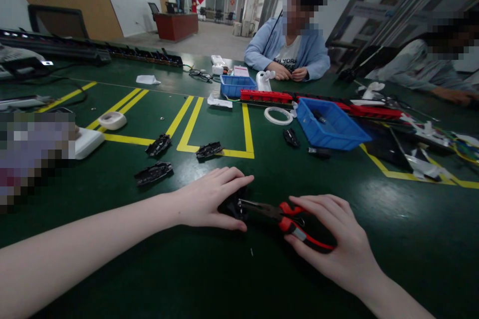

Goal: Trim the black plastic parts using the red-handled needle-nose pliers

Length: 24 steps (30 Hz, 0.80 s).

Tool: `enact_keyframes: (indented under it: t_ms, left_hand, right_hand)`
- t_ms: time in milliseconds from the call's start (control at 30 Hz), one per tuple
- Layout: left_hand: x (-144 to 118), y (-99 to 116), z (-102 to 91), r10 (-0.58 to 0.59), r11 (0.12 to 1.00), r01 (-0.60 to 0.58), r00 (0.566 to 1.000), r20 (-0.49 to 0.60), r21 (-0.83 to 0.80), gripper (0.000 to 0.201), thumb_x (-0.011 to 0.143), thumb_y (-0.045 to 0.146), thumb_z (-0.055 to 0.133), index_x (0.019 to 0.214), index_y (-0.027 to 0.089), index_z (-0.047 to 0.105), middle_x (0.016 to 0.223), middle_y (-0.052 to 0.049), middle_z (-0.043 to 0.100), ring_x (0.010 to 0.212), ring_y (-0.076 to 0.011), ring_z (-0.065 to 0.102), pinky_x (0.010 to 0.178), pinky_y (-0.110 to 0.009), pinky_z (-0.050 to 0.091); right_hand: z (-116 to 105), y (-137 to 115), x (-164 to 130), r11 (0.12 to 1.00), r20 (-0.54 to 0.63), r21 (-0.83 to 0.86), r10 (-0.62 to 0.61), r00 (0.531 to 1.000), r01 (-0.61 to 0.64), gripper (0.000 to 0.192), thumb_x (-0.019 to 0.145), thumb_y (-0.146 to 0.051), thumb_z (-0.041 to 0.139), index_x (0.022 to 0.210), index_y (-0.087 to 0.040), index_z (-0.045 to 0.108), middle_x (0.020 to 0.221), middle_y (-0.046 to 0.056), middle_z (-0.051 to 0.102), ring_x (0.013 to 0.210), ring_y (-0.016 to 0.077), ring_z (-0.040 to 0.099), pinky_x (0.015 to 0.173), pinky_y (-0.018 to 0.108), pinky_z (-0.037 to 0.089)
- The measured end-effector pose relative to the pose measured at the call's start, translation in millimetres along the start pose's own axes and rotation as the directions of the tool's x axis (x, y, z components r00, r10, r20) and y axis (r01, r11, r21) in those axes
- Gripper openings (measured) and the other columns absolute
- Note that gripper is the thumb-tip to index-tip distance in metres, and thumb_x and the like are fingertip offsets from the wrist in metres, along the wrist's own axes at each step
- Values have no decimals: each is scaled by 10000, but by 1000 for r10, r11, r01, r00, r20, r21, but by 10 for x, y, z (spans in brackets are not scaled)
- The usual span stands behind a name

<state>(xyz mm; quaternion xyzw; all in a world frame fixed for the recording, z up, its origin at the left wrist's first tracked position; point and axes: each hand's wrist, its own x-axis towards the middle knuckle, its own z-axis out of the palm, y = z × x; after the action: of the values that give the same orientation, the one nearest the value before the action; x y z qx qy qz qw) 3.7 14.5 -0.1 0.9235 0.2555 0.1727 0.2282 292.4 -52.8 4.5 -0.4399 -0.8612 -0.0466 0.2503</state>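
Note:
My left hand (213, 197) is closed over a small black plastic part (234, 205) and holds it down on the green table (179, 279); most of the part is hidden under the palm and fingers. My right hand (333, 234) grips the red-and-black handles of long-nose pliers (286, 219). The jaws point left and their tips meet the part's right side, at a small shiny metal piece. Just in front, a thin metal sliver (252, 252) lies on the table. Beyond my left hand are similar black parts, one (154, 173) near my wrist and another (209, 150) farther off.
A blue bin (331, 132) stands at the right, with a white tape ring (279, 115) beside it. A smaller blue bin (237, 84) sits farther back. At the left is a tape roll (113, 120). Across the table sits a person in a blue shirt (254, 47).

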Motion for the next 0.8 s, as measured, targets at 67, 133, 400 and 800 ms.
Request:
enact_keyframes:
  t_ms: [67, 133, 400, 800]
  left_hand:
    - [-4, -6, 6, 7, 1000, -7, 1000, -3, -3, 833, 836, 533, 676, 1495, 190, 300, 1365, -149, 474, 1201, -306, 505, 1002, -436, 456]
    - [-7, -8, 8, 7, 1000, -7, 1000, -2, -15, 830, 842, 522, 674, 1502, 201, 286, 1371, -147, 467, 1207, -304, 501, 1008, -438, 454]
    - [-3, 6, -9, -23, 999, 24, 1000, 21, -46, 811, 856, 500, 663, 1509, 222, 271, 1387, -138, 452, 1225, -308, 487, 1023, -451, 445]
    - [-16, -3, -7, -36, 997, 37, 999, 14, -68, 790, 871, 496, 650, 1510, 235, 265, 1398, -134, 450, 1245, -293, 483, 1025, -429, 445]
  right_hand:
    - [-13, -8, 9, 1000, 0, 11, -2, 1000, 2, 446, 806, -357, 666, 1217, -241, 539, 1037, 73, 697, 932, 249, 659, 816, 444, 478]
    - [-22, -12, 14, 1000, -11, 17, -1, 1000, 1, 443, 805, -361, 662, 1213, -244, 538, 1030, 69, 699, 927, 251, 661, 818, 446, 476]
    - [3, 1, 9, 999, 13, -25, -47, 999, 47, 461, 803, -375, 666, 1218, -226, 533, 1037, 67, 700, 929, 248, 661, 860, 453, 451]
    - [-9, -9, -17, 995, -2, -68, -76, 997, 76, 441, 836, -381, 659, 1219, -201, 540, 1047, 76, 701, 938, 232, 660, 887, 449, 454]
